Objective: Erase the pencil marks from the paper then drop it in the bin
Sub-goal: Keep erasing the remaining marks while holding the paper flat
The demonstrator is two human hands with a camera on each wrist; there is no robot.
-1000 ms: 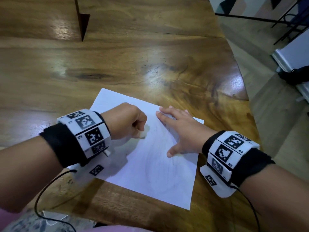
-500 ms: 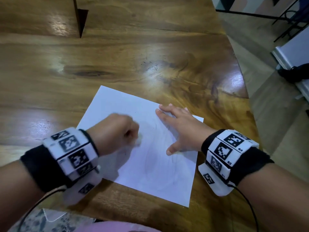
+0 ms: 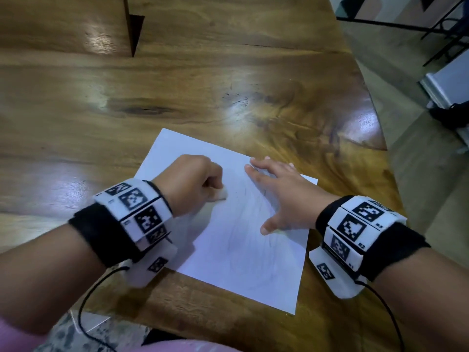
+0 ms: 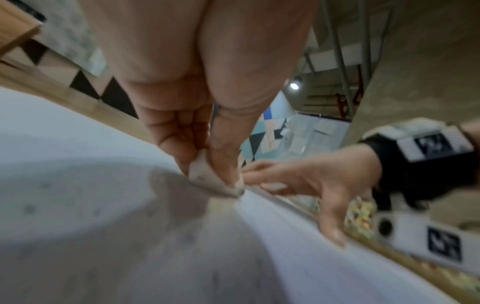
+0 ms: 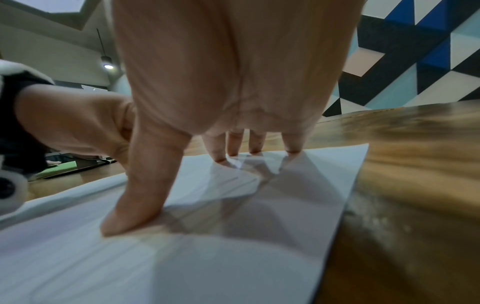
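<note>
A white sheet of paper point(image 3: 243, 250) with faint pencil marks lies on the wooden table point(image 3: 228, 85) near its front edge. My left hand point(image 3: 195, 184) pinches a small white eraser point(image 3: 220, 195) between thumb and fingers, and the eraser's edge is pressed on the paper point(image 4: 78, 226). In the left wrist view the eraser point(image 4: 213, 181) shows below the thumb. My right hand point(image 3: 281, 194) lies flat with its fingers spread, pressing the paper's right part down. In the right wrist view its thumb and fingertips point(image 5: 221, 158) rest on the sheet point(image 5: 233, 257). No bin is in view.
The table's curved right edge point(image 3: 375, 118) drops to a tiled floor. A dark wedge-shaped gap point(image 3: 133, 29) cuts into the tabletop at the far left. Black metal legs point(image 3: 441, 24) and a dark object point(image 3: 454, 115) stand on the floor at the right.
My left hand with the eraser slid back toward me and to the left, then forward and right again, rubbing the paper. The right hand has stayed pressed on the sheet.
</note>
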